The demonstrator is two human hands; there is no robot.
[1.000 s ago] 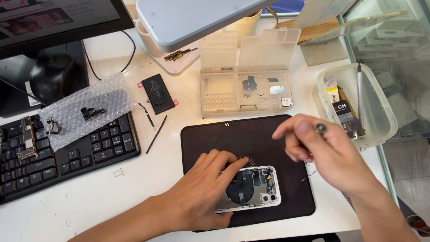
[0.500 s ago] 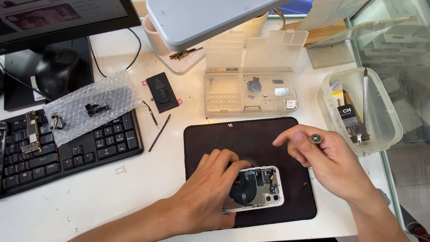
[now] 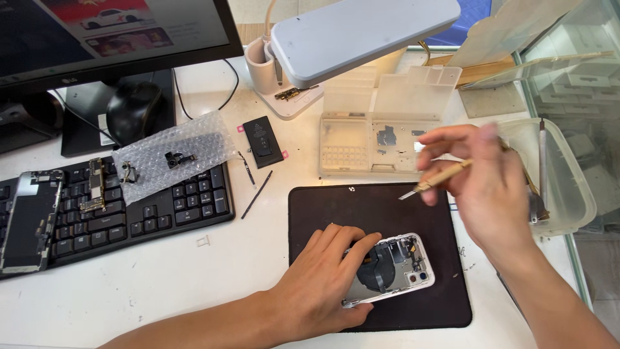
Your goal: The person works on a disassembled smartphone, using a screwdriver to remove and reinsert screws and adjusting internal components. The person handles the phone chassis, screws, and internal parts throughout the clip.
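The opened phone (image 3: 391,269), white-framed with its insides showing, is pinned flat by the left hand (image 3: 323,284), whose fingers are spread over its left half. It lies on the lower middle of a black work mat (image 3: 387,207). The right hand (image 3: 487,184) is raised above the mat's right edge, and a slim tan-handled tool (image 3: 439,178) is pinched between its fingers, the metal tip pointed left and slightly down, clear of the phone.

The mat is laid on a white desk (image 3: 161,284) marked with small scuffs. Just beyond the mat a clear plastic parts box (image 3: 374,139) is set with its lid open, a few small parts being seen in its compartments. Behind the right hand a translucent tub (image 3: 568,187) is placed against a glass-sided cabinet (image 3: 575,71). A grey-white desk lamp (image 3: 361,32) is hung over the back of the desk. To the left of the box a black battery (image 3: 263,140) is laid flat, with two thin dark strips near it. Further left a black keyboard (image 3: 148,207) is partly covered by bubble wrap (image 3: 171,155) bearing small components, and a second stripped phone body (image 3: 29,220) is rested on its left end. A monitor (image 3: 110,39) is stood at the back left.
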